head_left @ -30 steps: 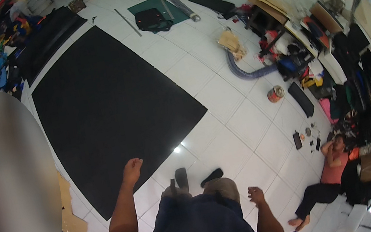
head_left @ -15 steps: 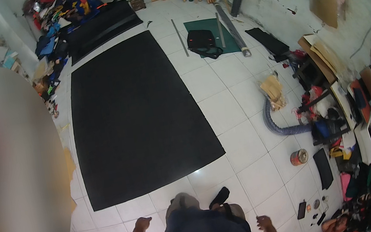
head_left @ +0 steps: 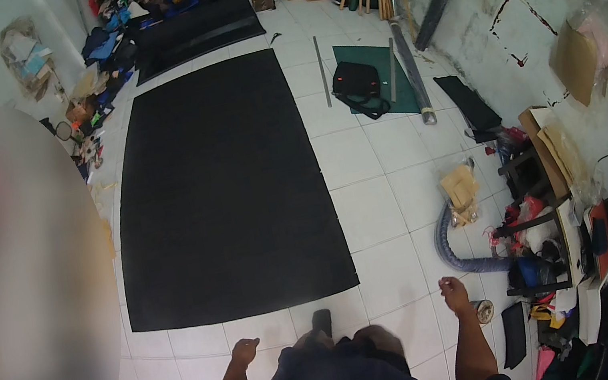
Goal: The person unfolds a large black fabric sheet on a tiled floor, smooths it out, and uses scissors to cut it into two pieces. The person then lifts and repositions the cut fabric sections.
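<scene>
Two bare hands hang in the air, and neither touches the large black sheet (head_left: 224, 196) that we see spread on the white tile floor (head_left: 373, 210) in front of the person. The left hand (head_left: 246, 351) is nearest its near edge; the right hand (head_left: 455, 293) is off beyond its near right corner. Both look loosely curled with nothing visible in them, though we cannot tell whether fingers and thumbs meet.

We would expect the sheet to be pliable rather than rigid, light for its area but awkward for its spread, neither fragile nor especially slippery (the material itself we cannot name). We would pinch it at the two near corners, one per hand, since a single-corner grip would probably let the middle sag or fold.

As for looks, it is matte, evenly dark and flat, without obvious creases. Its edges bow, perhaps partly through the lens, and a few pale specks dot the right side. A black shoulder bag (head_left: 356, 81) lies to its right.
</scene>
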A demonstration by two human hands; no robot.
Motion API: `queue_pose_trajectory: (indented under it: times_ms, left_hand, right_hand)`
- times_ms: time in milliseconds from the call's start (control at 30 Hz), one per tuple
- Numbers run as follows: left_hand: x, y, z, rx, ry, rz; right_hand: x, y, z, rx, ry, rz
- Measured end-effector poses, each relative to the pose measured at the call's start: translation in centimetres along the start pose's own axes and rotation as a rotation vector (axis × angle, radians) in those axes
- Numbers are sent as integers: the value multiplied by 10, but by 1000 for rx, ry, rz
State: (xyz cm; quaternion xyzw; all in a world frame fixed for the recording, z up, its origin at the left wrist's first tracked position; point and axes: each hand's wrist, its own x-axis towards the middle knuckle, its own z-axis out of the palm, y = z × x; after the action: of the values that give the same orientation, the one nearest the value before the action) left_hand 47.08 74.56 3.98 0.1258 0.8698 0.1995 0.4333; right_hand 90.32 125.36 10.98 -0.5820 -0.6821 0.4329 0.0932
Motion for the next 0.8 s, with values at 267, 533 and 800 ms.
queue_pose_trajectory:
  times_ms: [267,533,800]
  left_hand:
    - [88,135,-4,108,153,193]
    - [148,288,34,412,-29,0]
    - [182,557,35,-343,86,-16]
  right_hand:
    - [-31,209,6,-8,-392,504]
    - [111,164,-74,-208,-623,331]
    - [538,-24,-199,-545,-86,-120]
